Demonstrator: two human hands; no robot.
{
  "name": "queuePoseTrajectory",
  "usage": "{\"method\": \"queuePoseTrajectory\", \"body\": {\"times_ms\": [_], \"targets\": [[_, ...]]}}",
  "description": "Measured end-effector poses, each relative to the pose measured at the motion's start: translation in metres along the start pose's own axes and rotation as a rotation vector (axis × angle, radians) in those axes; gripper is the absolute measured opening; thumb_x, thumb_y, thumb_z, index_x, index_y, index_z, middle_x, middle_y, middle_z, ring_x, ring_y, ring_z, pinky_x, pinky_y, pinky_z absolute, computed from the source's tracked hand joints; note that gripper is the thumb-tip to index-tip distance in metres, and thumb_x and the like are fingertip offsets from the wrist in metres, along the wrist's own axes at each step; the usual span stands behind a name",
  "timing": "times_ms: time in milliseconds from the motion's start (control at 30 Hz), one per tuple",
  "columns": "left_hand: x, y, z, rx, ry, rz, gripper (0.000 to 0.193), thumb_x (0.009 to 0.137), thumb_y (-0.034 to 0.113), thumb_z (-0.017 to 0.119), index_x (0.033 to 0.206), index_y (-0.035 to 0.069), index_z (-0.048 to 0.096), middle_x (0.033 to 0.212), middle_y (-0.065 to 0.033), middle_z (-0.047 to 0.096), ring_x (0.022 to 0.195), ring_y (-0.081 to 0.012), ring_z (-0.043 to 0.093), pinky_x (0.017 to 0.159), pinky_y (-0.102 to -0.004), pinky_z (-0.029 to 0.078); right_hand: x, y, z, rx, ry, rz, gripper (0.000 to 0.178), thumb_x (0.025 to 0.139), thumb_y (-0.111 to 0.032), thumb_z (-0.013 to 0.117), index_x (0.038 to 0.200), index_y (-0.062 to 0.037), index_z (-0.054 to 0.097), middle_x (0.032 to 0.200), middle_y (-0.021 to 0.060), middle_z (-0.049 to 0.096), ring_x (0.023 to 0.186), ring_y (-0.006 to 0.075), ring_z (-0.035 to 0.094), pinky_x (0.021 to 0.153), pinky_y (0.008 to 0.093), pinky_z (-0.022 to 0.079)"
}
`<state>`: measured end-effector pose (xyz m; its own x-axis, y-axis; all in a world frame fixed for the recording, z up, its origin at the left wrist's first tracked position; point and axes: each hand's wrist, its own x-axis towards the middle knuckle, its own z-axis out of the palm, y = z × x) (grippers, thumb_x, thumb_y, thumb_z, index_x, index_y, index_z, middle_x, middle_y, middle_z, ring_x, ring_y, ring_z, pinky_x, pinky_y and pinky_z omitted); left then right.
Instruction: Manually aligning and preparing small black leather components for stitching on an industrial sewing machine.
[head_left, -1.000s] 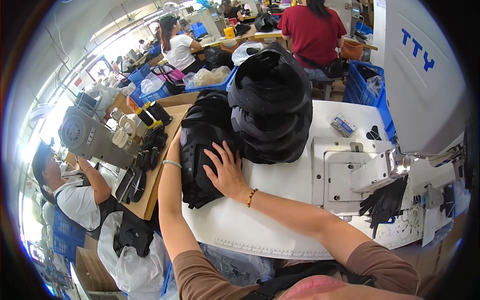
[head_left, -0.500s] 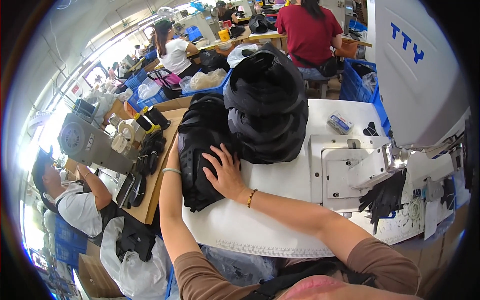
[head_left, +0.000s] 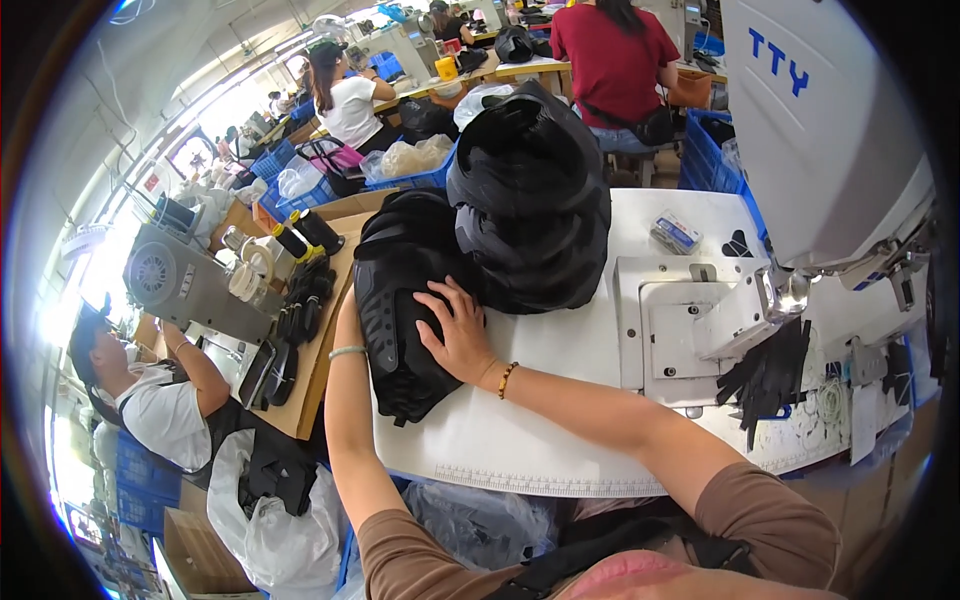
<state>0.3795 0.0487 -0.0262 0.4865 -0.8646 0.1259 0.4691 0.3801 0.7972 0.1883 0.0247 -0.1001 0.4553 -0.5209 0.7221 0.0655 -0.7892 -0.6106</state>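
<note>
A row of black padded fabric pieces (head_left: 400,270), pressed together in a pile, lies on the white table in front of me. The nearest piece has a smooth panel with small holes. My right hand (head_left: 458,335) rests on its right side, fingers spread and laid over the fabric. Along the pile's left edge is my left hand (head_left: 347,308); its fingers are hidden by the black pieces. A taller stack of black, hollow, rounded pieces (head_left: 535,200) stands just beyond my right hand, against the pile.
At right stands a white sewing machine (head_left: 825,130) with black strips (head_left: 765,380) below its arm. A small clear box (head_left: 676,232) lies behind its bed. Left are a cardboard-covered surface (head_left: 325,350) with thread spools (head_left: 318,230) and a seated co-worker (head_left: 165,400). Blue crates (head_left: 715,150) stand beyond.
The view has shifted slightly. My hands stay on the black pile, with the right hand's fingers a little shifted. The taller stack's top opening looks narrower and more folded over.
</note>
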Motion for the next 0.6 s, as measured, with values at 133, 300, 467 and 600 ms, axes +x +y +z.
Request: {"method": "queuePoseTrajectory", "body": {"times_ms": [133, 300, 467, 600], "targets": [[-0.004, -0.007, 0.002, -0.043, 0.044, -0.013, 0.069, 0.084, 0.058, 0.050, 0.125, 0.003, 0.050, 0.122, -0.0102, 0.056, 0.108, -0.0247, 0.056, 0.097, -0.0398, 0.042, 0.004, 0.007, -0.004, 0.084, 0.013, -0.037, 0.042, 0.081, -0.028, 0.056, 0.121, -0.0162, 0.050, 0.126, 0.0109, 0.043, 0.121, 0.0299, 0.038, 0.099, 0.0473, 0.031], [-0.088, -0.018, -0.019, -0.113, 0.265, 0.059, 0.069, 0.084, 0.059, 0.051, 0.125, 0.003, 0.050, 0.123, -0.0102, 0.056, 0.108, -0.0247, 0.056, 0.097, -0.0398, 0.041, 0.009, 0.011, -0.009, 0.353, -0.117, -0.070, 0.041, 0.086, -0.024, 0.057, 0.125, -0.0107, 0.052, 0.132, 0.0162, 0.044, 0.124, 0.0318, 0.040, 0.106, 0.0364, 0.028], [-0.180, -0.028, 0.008, -0.321, 0.130, 0.214, 0.062, 0.086, 0.050, 0.054, 0.129, 0.007, 0.045, 0.131, -0.0080, 0.049, 0.122, -0.0264, 0.043, 0.106, -0.0418, 0.030, 0.006, 0.030, -0.029, 0.467, -0.231, 0.134, 0.041, 0.085, -0.031, 0.060, 0.120, -0.0085, 0.057, 0.128, 0.0156, 0.048, 0.123, 0.0281, 0.041, 0.104, 0.0330, 0.030], [-0.241, -0.056, 0.017, 0.150, 0.241, 0.195, 0.051, 0.089, 0.031, 0.055, 0.129, 0.002, 0.043, 0.129, -0.0070, 0.050, 0.121, -0.0255, 0.045, 0.105, -0.0394, 0.032, 0.008, -0.002, -0.036, 0.633, -0.386, 0.305, 0.042, 0.089, -0.029, 0.056, 0.124, -0.0074, 0.055, 0.121, 0.0071, 0.056, 0.108, 0.0125, 0.052, 0.094, 0.0228, 0.037]]}}
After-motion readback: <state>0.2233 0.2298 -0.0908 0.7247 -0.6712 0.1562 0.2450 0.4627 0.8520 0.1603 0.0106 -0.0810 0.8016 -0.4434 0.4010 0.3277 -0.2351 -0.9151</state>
